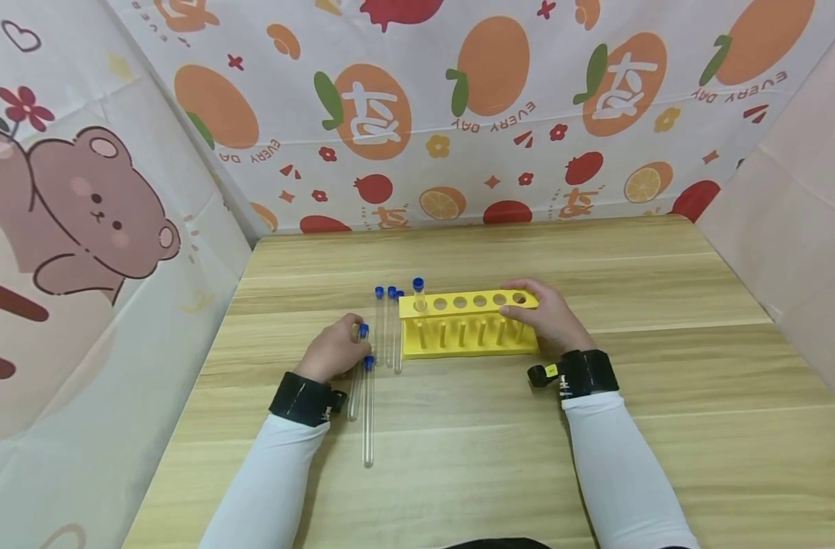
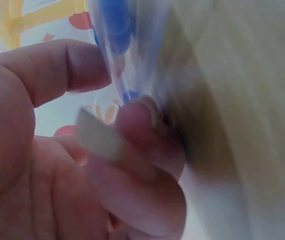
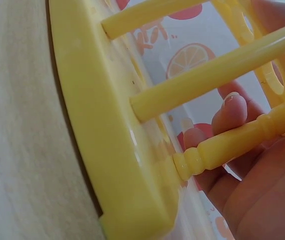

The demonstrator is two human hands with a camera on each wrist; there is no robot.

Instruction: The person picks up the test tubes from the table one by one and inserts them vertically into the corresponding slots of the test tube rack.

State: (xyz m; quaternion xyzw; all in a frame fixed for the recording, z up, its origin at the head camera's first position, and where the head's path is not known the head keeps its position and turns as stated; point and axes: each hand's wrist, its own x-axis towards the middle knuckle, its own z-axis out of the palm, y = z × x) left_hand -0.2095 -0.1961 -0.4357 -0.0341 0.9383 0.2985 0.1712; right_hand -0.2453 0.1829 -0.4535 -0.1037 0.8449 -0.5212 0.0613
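My left hand is at a clear test tube with a blue cap, its thumb and fingertips pinching it near the cap. Close by, a second capped test tube lies on the table. In the left wrist view, the clear tube between the fingers is blurred. My right hand grips the right end of a yellow test tube rack; in the right wrist view, fingers curl around its end post. One blue-capped tube stands upright in the rack's leftmost hole.
Several more capped tubes lie side by side just left of the rack. All rest on a wood-grain table. A printed cloth hangs behind the table, and another covers the left side.
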